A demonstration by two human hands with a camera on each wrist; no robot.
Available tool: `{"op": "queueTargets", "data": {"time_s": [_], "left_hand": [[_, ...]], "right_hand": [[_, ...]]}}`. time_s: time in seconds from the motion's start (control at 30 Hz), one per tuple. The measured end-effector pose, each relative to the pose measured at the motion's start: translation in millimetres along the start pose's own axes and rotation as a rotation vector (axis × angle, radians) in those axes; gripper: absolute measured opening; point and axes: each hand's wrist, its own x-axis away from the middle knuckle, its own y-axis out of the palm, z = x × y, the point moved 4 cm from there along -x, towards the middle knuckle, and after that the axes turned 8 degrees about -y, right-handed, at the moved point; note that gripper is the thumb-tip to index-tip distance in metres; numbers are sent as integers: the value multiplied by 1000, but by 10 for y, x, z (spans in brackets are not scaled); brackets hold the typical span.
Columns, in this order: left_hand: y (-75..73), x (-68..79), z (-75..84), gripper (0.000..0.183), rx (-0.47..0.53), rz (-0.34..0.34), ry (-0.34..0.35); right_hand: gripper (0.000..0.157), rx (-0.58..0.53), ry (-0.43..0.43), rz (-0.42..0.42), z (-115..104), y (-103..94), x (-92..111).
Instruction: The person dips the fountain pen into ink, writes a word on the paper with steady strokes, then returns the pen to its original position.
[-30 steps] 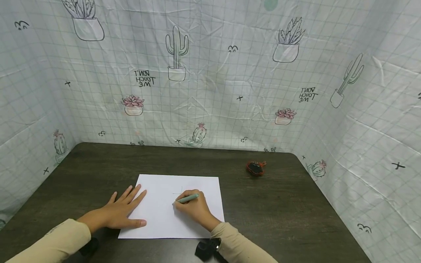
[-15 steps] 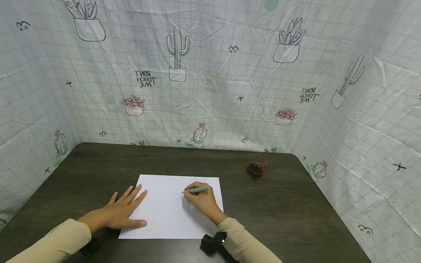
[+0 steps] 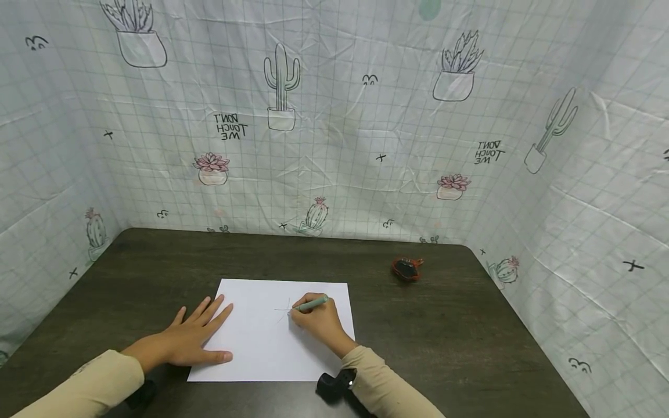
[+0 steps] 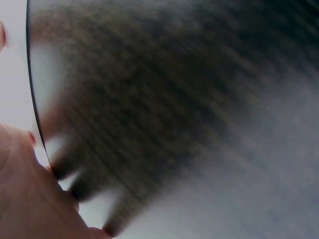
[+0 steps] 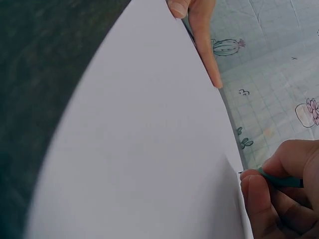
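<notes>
A white sheet of paper (image 3: pixel 251 342) lies on the dark wooden table, bearing a few thin crossing lines in its upper middle. My right hand (image 3: pixel 323 322) pinches a green pen (image 3: pixel 313 303), its tip down at those lines. In the right wrist view the pen (image 5: pixel 281 180) shows between thumb and curled fingers. Spread flat, my left hand (image 3: pixel 190 337) rests over the paper's left edge, thumb and some fingertips on the sheet. The left wrist view shows part of that left hand (image 4: pixel 35 194) at the lower left, beside the glossy tabletop.
Toward the back right of the table (image 3: pixel 470 325) lies a small black object with an orange-red rim (image 3: pixel 406 269). A white grid-patterned cloth (image 3: pixel 334 145) with cactus drawings encloses the back and sides. A black wrist device (image 3: pixel 334 388) sits under the right cuff.
My right hand has moved the pen up and right from lower on the sheet, then slightly down. A faint slanting line now shows below the cross. The left hand has stayed put.
</notes>
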Motion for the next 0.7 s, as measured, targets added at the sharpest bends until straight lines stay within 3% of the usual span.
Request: {"op": "queueTargets", "data": {"time_s": [0.7], "left_hand": [[-7, -1, 0, 105, -13, -1, 1]], "right_hand": [[16, 116, -90, 24, -88, 2, 11]]}}
